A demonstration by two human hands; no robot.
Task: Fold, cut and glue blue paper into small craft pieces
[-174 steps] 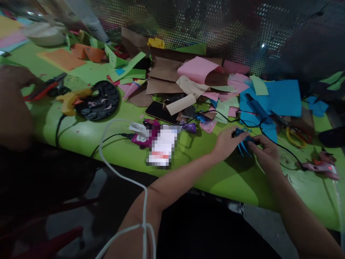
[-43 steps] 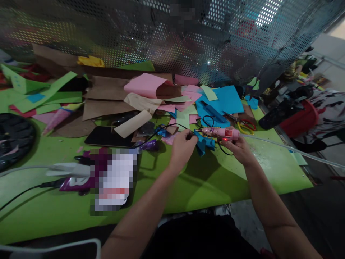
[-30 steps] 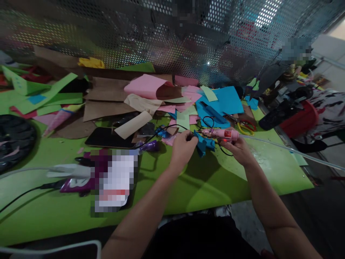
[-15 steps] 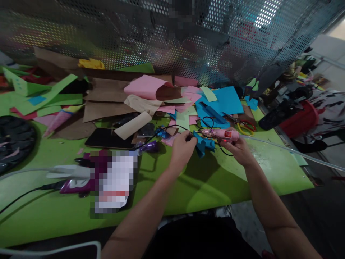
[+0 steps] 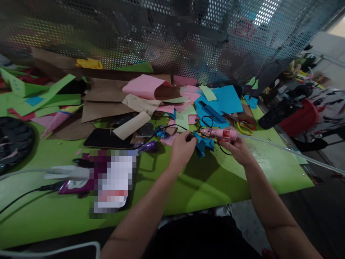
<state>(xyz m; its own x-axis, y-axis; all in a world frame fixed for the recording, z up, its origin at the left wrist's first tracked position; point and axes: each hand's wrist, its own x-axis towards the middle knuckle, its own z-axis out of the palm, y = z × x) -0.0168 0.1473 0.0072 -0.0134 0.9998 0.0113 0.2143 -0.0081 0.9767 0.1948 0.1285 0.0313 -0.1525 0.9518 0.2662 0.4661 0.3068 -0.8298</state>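
Note:
My right hand [image 5: 237, 145] is wrapped round a pink hot glue gun [image 5: 222, 133], whose nozzle points left. A long clear glue stick [image 5: 275, 144] trails from its back end toward the right. Close to the nozzle, my left hand [image 5: 184, 148] has its fingers pinched at a crumpled, folded piece of blue paper [image 5: 203, 145]; the fingertips are partly hidden. Thin black cable [image 5: 168, 126] loops behind both hands. Yellow-and-red-handled scissors [image 5: 245, 127] and a blue cutter knife [image 5: 211, 112] lie just beyond the glue gun.
Pink paper [image 5: 145, 86], brown paper [image 5: 105, 108] and blue paper sheets [image 5: 229, 100] crowd the back of the green table [image 5: 151, 201]. Two phones, one black [image 5: 107, 138] and one blurred out [image 5: 115, 180], lie left, near a purple power strip [image 5: 74, 186]. A perforated metal panel [image 5: 161, 46] stands behind.
The view has shifted very slightly. Both hands, the glue gun and the blue paper keep nearly the same places.

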